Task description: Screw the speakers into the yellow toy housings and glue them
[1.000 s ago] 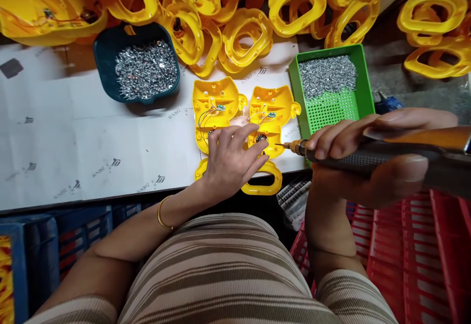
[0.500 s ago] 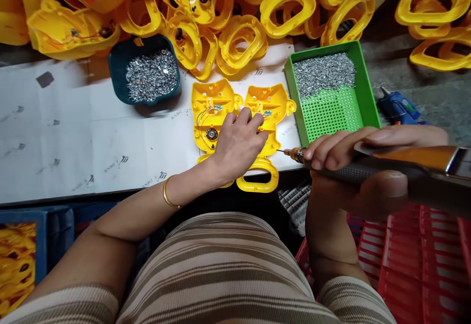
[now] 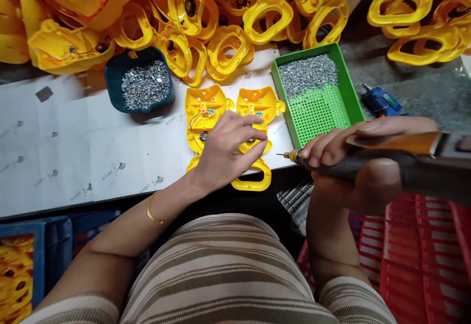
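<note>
Both shells (image 3: 206,101) hold boards (image 3: 211,111) and speakers (image 3: 203,136) but lie open, fastening unclear; the left hand (image 3: 226,149) hovers over them, grasp uncertain; the right hand (image 3: 375,176) grips a driver (image 3: 423,167)

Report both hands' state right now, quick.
Left hand: fingers part-bent over the yellow shells; can't tell whether it grips anything.
Right hand: closed around the screwdriver.
</note>
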A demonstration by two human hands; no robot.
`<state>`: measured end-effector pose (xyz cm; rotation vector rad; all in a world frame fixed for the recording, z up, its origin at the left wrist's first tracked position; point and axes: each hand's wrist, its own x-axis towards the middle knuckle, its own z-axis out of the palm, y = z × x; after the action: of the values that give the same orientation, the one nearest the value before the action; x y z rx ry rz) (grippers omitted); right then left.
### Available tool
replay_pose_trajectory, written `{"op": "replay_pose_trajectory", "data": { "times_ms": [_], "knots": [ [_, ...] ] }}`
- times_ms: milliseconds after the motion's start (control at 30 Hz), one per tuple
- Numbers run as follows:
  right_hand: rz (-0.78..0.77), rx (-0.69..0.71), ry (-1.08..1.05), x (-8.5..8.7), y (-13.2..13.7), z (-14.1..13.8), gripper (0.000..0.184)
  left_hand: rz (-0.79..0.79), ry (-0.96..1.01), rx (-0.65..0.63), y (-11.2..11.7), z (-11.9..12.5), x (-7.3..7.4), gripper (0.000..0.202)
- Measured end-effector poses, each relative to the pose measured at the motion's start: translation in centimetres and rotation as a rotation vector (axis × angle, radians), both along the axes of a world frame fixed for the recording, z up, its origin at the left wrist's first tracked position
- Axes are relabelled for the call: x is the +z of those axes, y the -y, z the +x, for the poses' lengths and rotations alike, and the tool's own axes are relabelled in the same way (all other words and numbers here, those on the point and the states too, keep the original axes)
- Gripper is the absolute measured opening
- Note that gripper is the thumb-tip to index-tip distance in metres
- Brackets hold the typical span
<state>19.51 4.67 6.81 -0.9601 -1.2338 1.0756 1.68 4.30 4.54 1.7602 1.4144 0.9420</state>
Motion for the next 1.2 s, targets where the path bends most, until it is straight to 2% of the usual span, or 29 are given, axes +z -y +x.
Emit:
{"op": "replay_pose_trajectory", "data": {
  "times_ms": [67,167,267,367,467,567,700,867,967,1067,1133,1200],
  "knots": [
    [0.092,-0.035,-0.067,-0.1,-0.2,-0.2,0.022,-0.264,0.280,0.017,1.0,-0.2,0.5,0.013],
    [0.181,0.000,-0.059,-0.5,-0.5,-0.2,0.020,-0.600,0.523,0.094,2.2,-0.5,0.5,0.021],
    [0.121,0.128,0.000,-0.5,-0.7,0.7,0.034,-0.779,0.643,0.163,3.0,-0.8,-0.6,0.029],
    [0.037,0.234,-0.004,0.2,-0.6,1.9,0.050,-0.872,0.702,0.107,3.3,-1.3,-2.2,0.035],
    [0.005,0.279,-0.064,1.1,-0.2,2.3,0.055,-0.878,0.712,0.046,3.7,-1.7,-3.5,0.038],
    [-0.007,0.217,-0.148,1.5,0.0,2.0,0.061,-0.835,0.688,0.024,4.2,-2.0,-3.9,0.038],
    [-0.066,0.124,-0.254,1.2,0.1,2.4,0.059,-0.765,0.646,0.028,4.7,-2.1,-3.8,0.043],
    [-0.141,0.191,-0.261,1.4,0.3,3.2,0.071,-0.741,0.644,0.055,4.7,-2.0,-3.3,0.044],
    [-0.119,0.223,-0.147,0.9,0.2,2.8,0.081,-0.723,0.746,0.066,4.5,-1.7,-2.8,0.042],
    [-0.024,0.115,0.016,0.3,0.6,1.9,0.060,-0.706,0.811,0.115,4.4,-1.4,-2.3,0.040],
    [0.030,0.081,0.040,0.2,0.9,1.1,0.046,-0.716,0.822,0.136,4.4,-1.2,-2.0,0.039],
    [0.073,0.095,-0.024,0.5,1.1,0.1,0.046,-0.735,0.829,0.141,4.4,-1.1,-1.9,0.038]
  ]
}}
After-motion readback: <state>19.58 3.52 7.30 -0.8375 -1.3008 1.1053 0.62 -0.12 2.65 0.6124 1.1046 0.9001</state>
